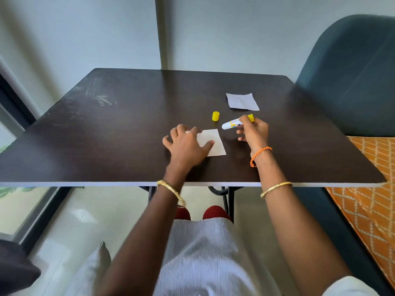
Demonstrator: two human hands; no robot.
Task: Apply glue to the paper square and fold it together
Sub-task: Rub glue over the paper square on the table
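A white paper square (213, 142) lies flat on the dark table (128, 124), near its front middle. My left hand (188, 146) rests on the square's left part with fingers spread, pressing it down. My right hand (253, 131) holds a white and yellow glue stick (233, 123) just right of the square. The stick is uncapped and its open end points left, a little above the paper's upper right corner. The yellow cap (215, 116) stands on the table behind the paper.
A second white paper square (242, 101) lies farther back on the right. A dark teal chair (352, 77) stands at the table's right side, with an orange patterned cloth (372, 178) below it. The table's front edge is close to my body.
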